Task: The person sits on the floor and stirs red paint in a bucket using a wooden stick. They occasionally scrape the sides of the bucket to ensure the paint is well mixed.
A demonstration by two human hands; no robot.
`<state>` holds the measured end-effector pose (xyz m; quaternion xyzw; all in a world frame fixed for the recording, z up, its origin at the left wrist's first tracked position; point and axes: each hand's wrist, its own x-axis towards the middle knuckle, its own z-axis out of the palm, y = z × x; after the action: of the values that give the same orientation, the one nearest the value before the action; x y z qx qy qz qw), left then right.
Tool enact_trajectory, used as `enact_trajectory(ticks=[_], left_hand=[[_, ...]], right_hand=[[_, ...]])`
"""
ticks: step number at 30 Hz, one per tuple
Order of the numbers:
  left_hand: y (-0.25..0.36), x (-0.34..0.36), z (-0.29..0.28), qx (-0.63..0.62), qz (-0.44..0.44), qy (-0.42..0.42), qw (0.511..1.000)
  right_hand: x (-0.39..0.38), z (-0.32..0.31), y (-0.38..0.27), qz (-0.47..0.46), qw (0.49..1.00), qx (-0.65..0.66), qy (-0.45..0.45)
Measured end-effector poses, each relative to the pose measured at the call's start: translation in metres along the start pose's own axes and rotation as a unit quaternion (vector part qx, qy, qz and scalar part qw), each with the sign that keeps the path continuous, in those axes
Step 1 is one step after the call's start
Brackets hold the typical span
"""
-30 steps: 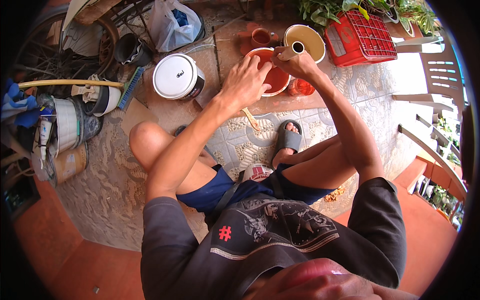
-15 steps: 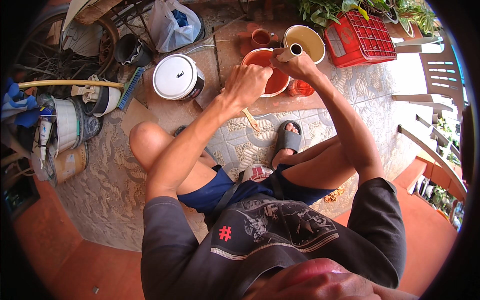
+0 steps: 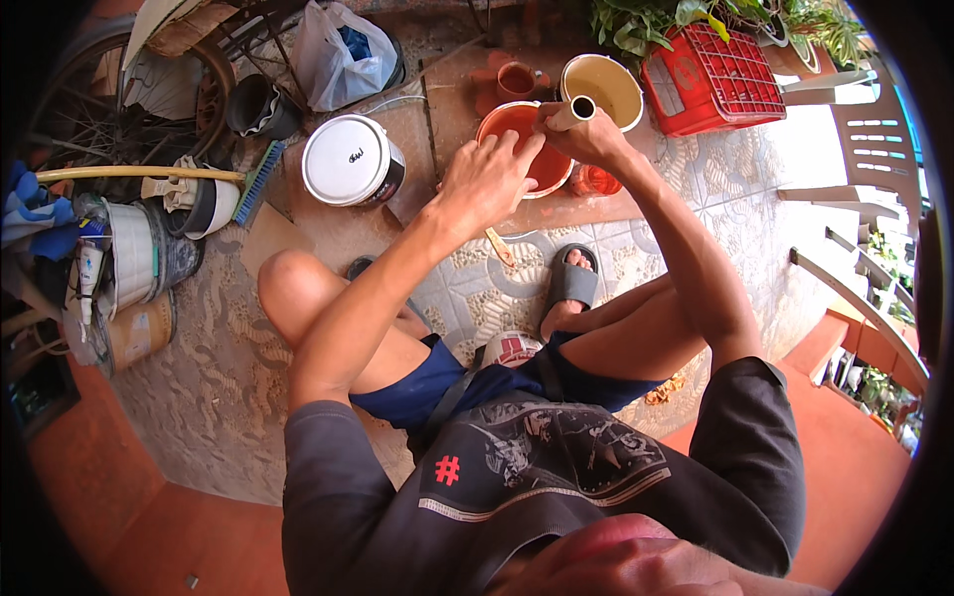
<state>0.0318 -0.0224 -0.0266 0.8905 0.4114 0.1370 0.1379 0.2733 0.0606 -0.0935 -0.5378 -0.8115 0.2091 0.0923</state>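
I have my left hand (image 3: 482, 184) over the near left rim of a bucket of red liquid (image 3: 527, 129), its fingers bent and apart. My right hand (image 3: 586, 139) grips a cream hollow tube (image 3: 568, 114) above that bucket's right side. A wooden-handled brush (image 3: 500, 246) lies just below my left hand, its far end hidden. A red container (image 3: 596, 181) is beside the bucket, a clay cup (image 3: 515, 81) behind it, and a bucket of yellowish liquid (image 3: 606, 84) at the back right.
A white lidded pail (image 3: 343, 159) stands left on a board (image 3: 437, 79). A bicycle wheel (image 3: 129, 99), broom (image 3: 256, 184) and stacked containers (image 3: 129, 258) crowd the left. A red crate (image 3: 711, 84) with plants is back right, a plastic chair (image 3: 874, 139) far right. My knees flank the tiled floor (image 3: 467, 288).
My left hand's fingers curled half a second ago and are spread again now. My right hand, with the tube, has moved slightly down. The whole view has shifted a little.
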Motion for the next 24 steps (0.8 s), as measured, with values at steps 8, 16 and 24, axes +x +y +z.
enact_trajectory(ticks=[8,16,24], left_hand=[[0.002,0.004,-0.007,-0.012,-0.021,0.017,1.000],[0.000,0.003,-0.004,-0.008,-0.028,0.005,1.000],[0.000,0.007,-0.005,-0.012,-0.026,-0.009,1.000]], right_hand=[[-0.003,-0.006,-0.013,0.008,1.000,-0.010,0.001],[-0.002,-0.007,-0.020,0.019,0.999,0.034,0.005],[-0.001,-0.004,-0.009,0.004,1.000,-0.003,-0.006]])
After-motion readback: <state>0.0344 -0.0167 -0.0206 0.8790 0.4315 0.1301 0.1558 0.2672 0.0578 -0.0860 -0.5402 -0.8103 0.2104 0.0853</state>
